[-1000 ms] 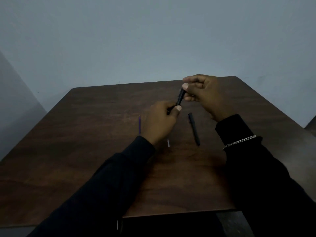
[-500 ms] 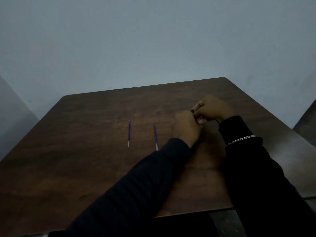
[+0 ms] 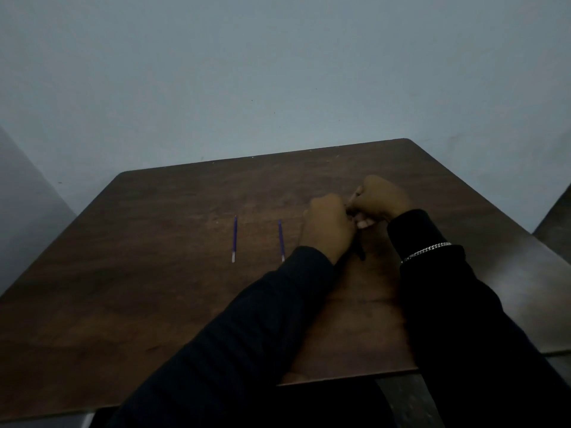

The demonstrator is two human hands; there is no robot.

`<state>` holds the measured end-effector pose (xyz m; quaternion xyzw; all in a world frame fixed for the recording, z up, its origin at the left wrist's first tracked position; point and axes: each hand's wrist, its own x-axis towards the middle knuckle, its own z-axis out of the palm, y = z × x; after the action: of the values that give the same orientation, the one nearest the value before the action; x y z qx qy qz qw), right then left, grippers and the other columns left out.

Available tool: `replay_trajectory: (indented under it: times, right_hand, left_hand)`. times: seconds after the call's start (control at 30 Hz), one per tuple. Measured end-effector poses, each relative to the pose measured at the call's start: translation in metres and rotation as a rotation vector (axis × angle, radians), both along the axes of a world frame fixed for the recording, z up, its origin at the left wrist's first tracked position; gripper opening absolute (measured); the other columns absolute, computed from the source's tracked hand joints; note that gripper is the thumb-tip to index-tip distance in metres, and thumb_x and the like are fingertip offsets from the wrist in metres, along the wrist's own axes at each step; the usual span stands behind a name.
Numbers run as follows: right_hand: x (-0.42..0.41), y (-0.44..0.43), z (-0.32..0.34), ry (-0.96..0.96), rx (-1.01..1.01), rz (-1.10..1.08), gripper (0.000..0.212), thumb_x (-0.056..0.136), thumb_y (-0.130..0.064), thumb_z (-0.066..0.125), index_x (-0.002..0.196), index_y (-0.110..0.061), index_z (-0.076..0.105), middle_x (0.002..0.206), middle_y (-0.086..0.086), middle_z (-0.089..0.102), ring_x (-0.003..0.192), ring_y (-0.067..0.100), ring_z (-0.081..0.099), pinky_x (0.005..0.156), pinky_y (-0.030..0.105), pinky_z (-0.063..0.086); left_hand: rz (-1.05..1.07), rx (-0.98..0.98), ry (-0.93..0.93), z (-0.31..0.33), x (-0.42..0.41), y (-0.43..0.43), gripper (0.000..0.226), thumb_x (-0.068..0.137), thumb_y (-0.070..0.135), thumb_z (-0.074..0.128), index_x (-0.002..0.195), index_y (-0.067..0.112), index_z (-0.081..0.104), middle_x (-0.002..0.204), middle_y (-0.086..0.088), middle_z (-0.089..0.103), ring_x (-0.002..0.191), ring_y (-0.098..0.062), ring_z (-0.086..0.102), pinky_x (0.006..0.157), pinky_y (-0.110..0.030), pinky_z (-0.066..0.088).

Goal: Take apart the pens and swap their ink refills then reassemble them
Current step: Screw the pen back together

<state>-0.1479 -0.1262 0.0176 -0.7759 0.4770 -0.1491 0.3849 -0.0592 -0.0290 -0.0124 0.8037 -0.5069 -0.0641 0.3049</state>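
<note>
Two thin blue ink refills lie side by side on the brown table (image 3: pixel 154 304), the left refill (image 3: pixel 234 239) and the right refill (image 3: pixel 281 240), white tips toward me. To their right my left hand (image 3: pixel 327 223) and my right hand (image 3: pixel 381 199) are pressed together low over the table, fingers curled. A black pen barrel (image 3: pixel 360 253) pokes out from under my left hand toward me. Whatever other pen parts there are lie hidden under the two hands.
The table's far edge meets a plain pale wall (image 3: pixel 278 72). Its near edge (image 3: pixel 340 379) lies just below my forearms. A silver bracelet (image 3: pixel 428 250) circles my right wrist over a dark sleeve. Something dark stands at the far right edge (image 3: pixel 556 223).
Both hands dropped from holding the pen up in the air to the table surface and shifted right. The two refills, partly covered a second ago, are now uncovered.
</note>
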Motion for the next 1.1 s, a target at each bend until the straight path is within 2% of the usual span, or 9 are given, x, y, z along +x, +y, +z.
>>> replay_trajectory:
  times: [0.1,0.17,0.3,0.43,0.57,0.7,0.8,0.93,1.1]
  right_hand:
    - [-0.001,-0.004,0.005,-0.187,0.06,-0.09,0.023,0.091,-0.008,0.077,0.094,0.014,0.071,0.073,0.018,0.071,0.056,0.018,0.068,0.052,0.029,0.062]
    - [0.0,-0.003,0.01,-0.263,0.166,-0.078,0.02,0.093,-0.006,0.074,0.099,0.013,0.07,0.07,0.019,0.074,0.05,0.018,0.071,0.047,0.025,0.06]
    - [0.008,0.009,0.011,-0.089,0.193,0.077,0.012,0.094,0.002,0.067,0.092,0.014,0.071,0.069,0.025,0.075,0.058,0.029,0.077,0.059,0.032,0.065]
    - [0.022,0.021,0.005,0.044,0.095,0.159,0.012,0.088,0.009,0.067,0.094,0.019,0.071,0.076,0.026,0.077,0.069,0.033,0.079,0.074,0.048,0.066]
    - [0.026,0.026,0.001,0.008,0.115,0.128,0.013,0.088,0.013,0.064,0.098,0.021,0.07,0.092,0.03,0.075,0.077,0.039,0.079,0.076,0.054,0.065]
    - [0.024,0.03,0.004,-0.218,0.215,0.15,0.015,0.084,0.018,0.07,0.099,0.018,0.069,0.091,0.027,0.075,0.061,0.02,0.077,0.056,0.031,0.064]
    - [0.028,0.034,0.005,-0.386,0.216,0.229,0.026,0.085,0.013,0.075,0.109,0.007,0.069,0.098,0.023,0.076,0.068,0.018,0.078,0.06,0.025,0.062]
    - [0.037,0.043,0.002,-0.56,0.173,0.313,0.023,0.09,0.004,0.073,0.112,-0.001,0.069,0.086,0.012,0.079,0.075,0.021,0.078,0.065,0.03,0.063]
    - [0.044,0.049,-0.001,-0.751,0.193,0.353,0.017,0.098,-0.013,0.07,0.111,-0.002,0.073,0.09,0.014,0.076,0.076,0.018,0.071,0.063,0.026,0.06]
  left_hand:
    - [0.102,-0.035,0.094,0.005,0.024,0.006,0.013,0.097,0.022,0.072,0.091,0.013,0.067,0.087,-0.003,0.066,0.076,-0.016,0.066,0.056,-0.024,0.052]
    - [0.124,0.003,0.217,0.008,0.04,0.011,0.013,0.096,0.022,0.074,0.101,0.011,0.069,0.095,-0.005,0.069,0.085,-0.018,0.07,0.064,-0.027,0.058]
    - [0.148,0.073,0.519,0.01,0.049,0.017,0.013,0.099,0.012,0.068,0.106,0.001,0.068,0.099,-0.015,0.073,0.083,-0.024,0.076,0.071,-0.039,0.066]
    - [0.152,0.037,0.779,0.009,0.042,0.013,0.009,0.099,0.003,0.065,0.095,-0.004,0.066,0.088,-0.019,0.072,0.066,-0.024,0.072,0.059,-0.036,0.066]
    - [0.194,-0.017,0.792,0.001,0.041,0.009,0.014,0.098,0.006,0.068,0.105,-0.005,0.069,0.094,-0.02,0.075,0.067,-0.025,0.071,0.058,-0.034,0.062]
    - [0.228,-0.104,0.851,0.001,0.049,0.017,0.007,0.097,0.005,0.068,0.098,-0.002,0.07,0.096,-0.018,0.073,0.075,-0.027,0.067,0.061,-0.033,0.056]
    - [0.136,-0.228,0.8,0.01,0.058,0.032,0.016,0.102,0.011,0.065,0.091,0.001,0.071,0.08,-0.016,0.061,0.063,-0.022,0.055,0.051,-0.026,0.049]
    - [0.001,-0.34,0.592,0.018,0.069,0.056,0.024,0.108,0.019,0.056,0.094,0.002,0.064,0.089,-0.02,0.07,0.074,-0.029,0.069,0.067,-0.037,0.06]
    - [-0.144,-0.348,0.321,0.011,0.081,0.079,0.016,0.11,0.022,0.05,0.102,0.013,0.061,0.083,-0.005,0.068,0.064,-0.015,0.063,0.057,-0.033,0.053]
